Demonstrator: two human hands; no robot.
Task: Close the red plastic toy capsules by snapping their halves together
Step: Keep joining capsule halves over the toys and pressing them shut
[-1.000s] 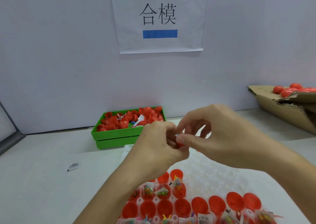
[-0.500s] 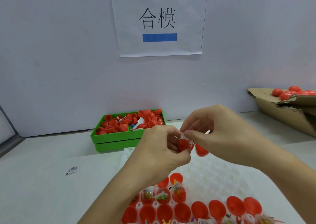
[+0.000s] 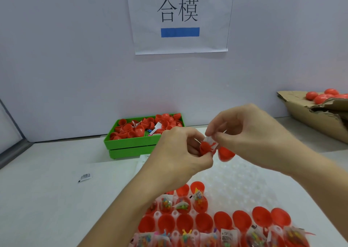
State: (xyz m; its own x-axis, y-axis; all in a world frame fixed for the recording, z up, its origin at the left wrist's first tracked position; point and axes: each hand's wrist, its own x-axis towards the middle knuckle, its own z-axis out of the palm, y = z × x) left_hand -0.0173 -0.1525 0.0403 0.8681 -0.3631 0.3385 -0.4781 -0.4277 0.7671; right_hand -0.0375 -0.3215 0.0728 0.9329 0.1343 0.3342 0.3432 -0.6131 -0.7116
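My left hand (image 3: 180, 152) grips a red capsule half (image 3: 205, 147) at mid-frame, above the table. My right hand (image 3: 250, 133) pinches a small clear toy packet (image 3: 211, 141) at the mouth of that half, and a second red capsule half (image 3: 226, 153) hangs under its fingers. Below the hands, a white blister tray (image 3: 235, 179) holds rows of open red halves (image 3: 204, 222), several of them with toy packets (image 3: 165, 202) inside.
A green bin (image 3: 131, 145) of loose red halves stands near the back wall. A cardboard box (image 3: 316, 116) with closed red capsules (image 3: 323, 96) sits at the right. A small white sachet (image 3: 85, 177) lies on the table at the left.
The hands have drawn slightly apart. The red half in the left hand, the packet and the second half under the right hand, hidden a second ago, now show.
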